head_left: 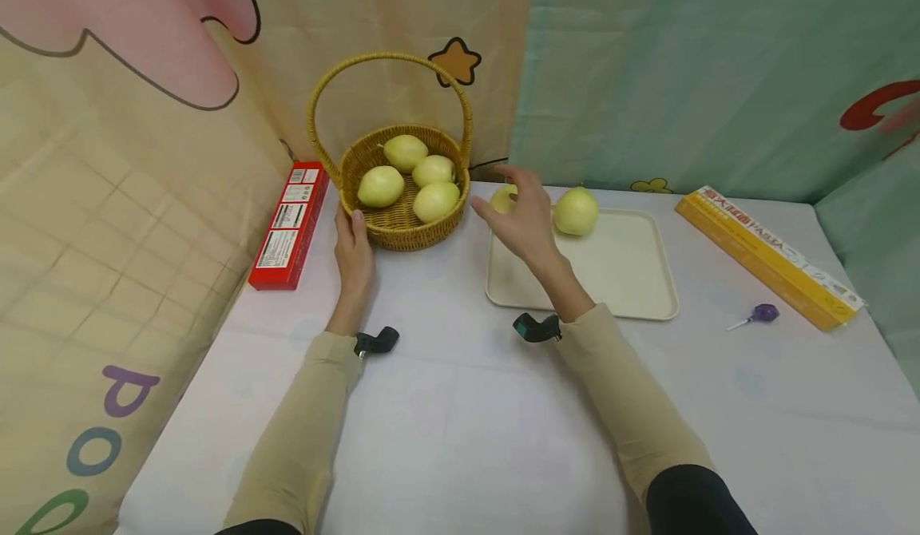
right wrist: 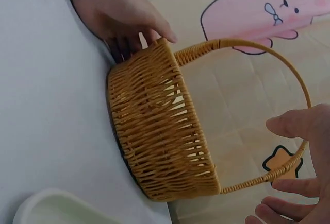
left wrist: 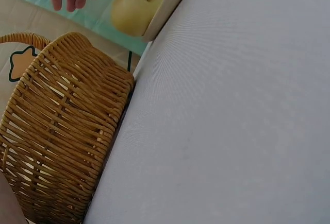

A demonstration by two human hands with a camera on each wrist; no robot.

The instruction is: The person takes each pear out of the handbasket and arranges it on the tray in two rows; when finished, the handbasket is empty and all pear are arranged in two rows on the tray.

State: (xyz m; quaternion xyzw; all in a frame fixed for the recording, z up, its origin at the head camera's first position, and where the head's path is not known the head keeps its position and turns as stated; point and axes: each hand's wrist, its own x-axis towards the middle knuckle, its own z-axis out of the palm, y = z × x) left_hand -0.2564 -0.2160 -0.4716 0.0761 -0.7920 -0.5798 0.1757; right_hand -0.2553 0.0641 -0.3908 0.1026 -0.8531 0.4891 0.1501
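Note:
My left hand (head_left: 354, 259) holds the left side of a wicker basket (head_left: 406, 238), its thumb and fingers against the woven wall. Several pale yellow-green pears (head_left: 381, 186) lie inside the basket, under its tall arched handle. My right hand (head_left: 523, 219) is raised over the left end of a cream tray (head_left: 632, 267), fingers spread and holding nothing. Partly hidden behind that hand is one pear (head_left: 503, 198); another pear (head_left: 576, 212) sits on the tray's back edge. In the right wrist view, the right hand (right wrist: 304, 157) overlaps the basket's handle (right wrist: 278, 59).
A red box (head_left: 287, 227) lies left of the basket. Toward the right side of the white-covered table (head_left: 460, 423) are a long yellow box (head_left: 769, 259) and a purple lollipop (head_left: 764, 313). Printed curtains (head_left: 647, 80) hang right behind the table.

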